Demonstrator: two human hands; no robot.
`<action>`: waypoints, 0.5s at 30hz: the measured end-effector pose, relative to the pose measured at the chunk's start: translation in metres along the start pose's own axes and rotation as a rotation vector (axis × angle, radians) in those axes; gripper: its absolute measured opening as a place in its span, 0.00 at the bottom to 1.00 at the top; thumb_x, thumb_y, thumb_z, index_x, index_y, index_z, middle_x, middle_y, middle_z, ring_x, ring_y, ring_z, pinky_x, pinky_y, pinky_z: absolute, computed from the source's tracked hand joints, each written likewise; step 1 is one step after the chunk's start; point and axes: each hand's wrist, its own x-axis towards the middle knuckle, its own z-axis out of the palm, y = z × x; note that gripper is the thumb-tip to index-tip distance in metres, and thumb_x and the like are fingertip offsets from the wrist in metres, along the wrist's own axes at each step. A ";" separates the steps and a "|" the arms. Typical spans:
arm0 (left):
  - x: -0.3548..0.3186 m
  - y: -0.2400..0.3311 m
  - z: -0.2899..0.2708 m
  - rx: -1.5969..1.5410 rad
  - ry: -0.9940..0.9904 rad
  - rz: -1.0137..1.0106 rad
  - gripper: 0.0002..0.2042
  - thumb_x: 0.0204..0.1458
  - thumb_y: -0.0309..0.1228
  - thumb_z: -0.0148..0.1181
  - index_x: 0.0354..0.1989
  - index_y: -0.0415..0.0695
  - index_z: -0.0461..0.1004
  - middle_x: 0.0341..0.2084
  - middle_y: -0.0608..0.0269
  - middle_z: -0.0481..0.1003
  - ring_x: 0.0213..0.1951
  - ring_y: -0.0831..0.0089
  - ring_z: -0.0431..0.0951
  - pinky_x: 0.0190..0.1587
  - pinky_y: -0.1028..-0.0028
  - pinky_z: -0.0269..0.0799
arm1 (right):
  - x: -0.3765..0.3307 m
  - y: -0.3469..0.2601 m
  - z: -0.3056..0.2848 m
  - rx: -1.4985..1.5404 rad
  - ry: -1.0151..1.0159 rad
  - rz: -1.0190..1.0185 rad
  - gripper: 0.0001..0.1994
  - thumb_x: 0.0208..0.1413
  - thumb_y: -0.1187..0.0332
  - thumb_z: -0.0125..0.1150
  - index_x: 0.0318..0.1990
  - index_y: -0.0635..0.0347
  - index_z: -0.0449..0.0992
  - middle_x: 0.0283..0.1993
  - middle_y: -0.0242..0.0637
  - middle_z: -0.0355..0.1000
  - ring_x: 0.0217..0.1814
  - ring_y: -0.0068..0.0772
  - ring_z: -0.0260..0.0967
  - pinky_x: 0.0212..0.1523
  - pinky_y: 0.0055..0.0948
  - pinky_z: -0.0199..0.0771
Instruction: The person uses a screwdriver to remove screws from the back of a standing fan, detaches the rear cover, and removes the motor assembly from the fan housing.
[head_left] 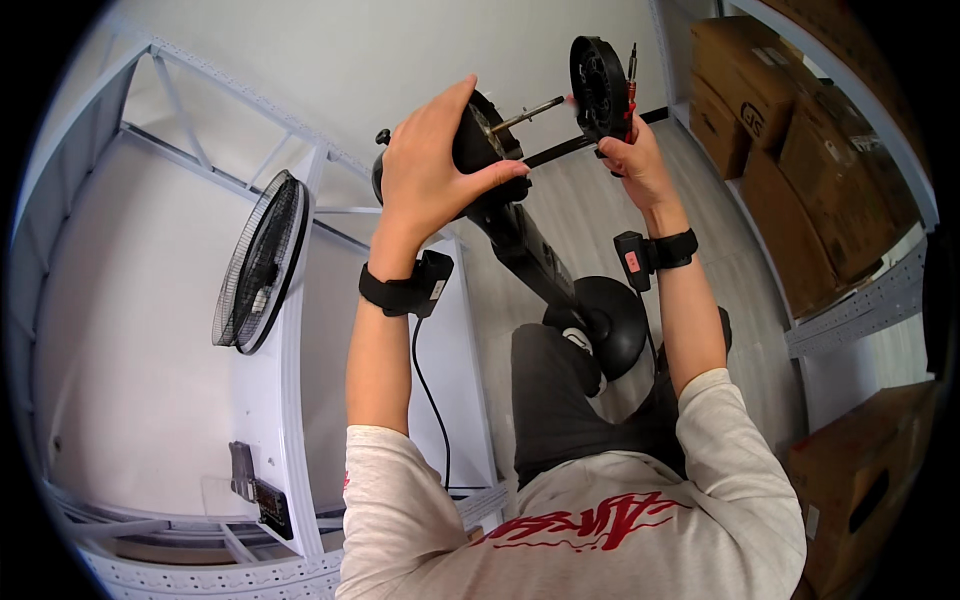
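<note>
My left hand (420, 165) is wrapped around the black motor head (478, 145) of a standing fan, thumb along its front side. A bare metal shaft (527, 114) sticks out of the motor head toward the right. In my right hand (645, 170) are a round black plastic cover (600, 90), its ribbed inner face partly showing, and a screwdriver (632, 85) with a red part, pointing up. The cover is apart from the shaft's tip. Below the motor head, the fan's black pole (530, 255) slants down to a round base (618, 325) on the floor beside my legs.
On the white shelf (150, 300) at left, a fan grille (262, 265) stands near the edge, with a small black device (271, 508) nearer me. Cardboard boxes (800, 160) fill the rack at right; another box (860, 480) sits lower. Cables hang from both wrist straps.
</note>
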 end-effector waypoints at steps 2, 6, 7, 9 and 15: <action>-0.001 0.001 0.002 -0.004 0.008 0.016 0.44 0.33 0.49 0.78 0.63 0.45 0.68 0.53 0.56 0.76 0.53 0.58 0.76 0.57 0.63 0.69 | -0.005 -0.007 -0.006 0.062 -0.063 0.017 0.39 0.47 0.55 0.74 0.65 0.60 0.65 0.58 0.37 0.72 0.21 0.07 0.46 0.20 0.10 0.46; 0.002 0.005 -0.001 0.027 0.001 0.017 0.44 0.34 0.47 0.78 0.63 0.45 0.68 0.59 0.54 0.72 0.59 0.55 0.72 0.59 0.62 0.67 | -0.024 -0.014 -0.016 0.326 -0.199 0.033 0.47 0.43 0.48 0.76 0.68 0.60 0.60 0.63 0.43 0.68 0.22 0.06 0.45 0.19 0.09 0.43; -0.002 0.006 -0.003 0.096 0.027 0.045 0.43 0.35 0.46 0.77 0.63 0.45 0.68 0.62 0.53 0.68 0.64 0.53 0.67 0.62 0.59 0.63 | -0.028 -0.015 -0.015 0.376 -0.228 0.033 0.48 0.43 0.47 0.76 0.68 0.61 0.59 0.64 0.43 0.68 0.22 0.05 0.45 0.18 0.09 0.42; -0.004 0.004 -0.003 0.048 0.086 0.081 0.42 0.35 0.49 0.77 0.61 0.44 0.70 0.61 0.49 0.68 0.64 0.49 0.65 0.63 0.55 0.61 | -0.036 -0.022 -0.009 0.348 -0.246 0.023 0.49 0.42 0.47 0.76 0.68 0.62 0.59 0.65 0.44 0.66 0.26 0.07 0.53 0.23 0.10 0.53; -0.015 0.019 -0.020 -0.201 0.220 0.215 0.40 0.35 0.54 0.74 0.56 0.43 0.73 0.56 0.51 0.72 0.57 0.49 0.71 0.60 0.57 0.65 | -0.054 -0.061 0.059 -0.137 -0.091 -0.101 0.49 0.29 0.62 0.82 0.64 0.63 0.63 0.59 0.35 0.67 0.46 0.19 0.64 0.45 0.21 0.67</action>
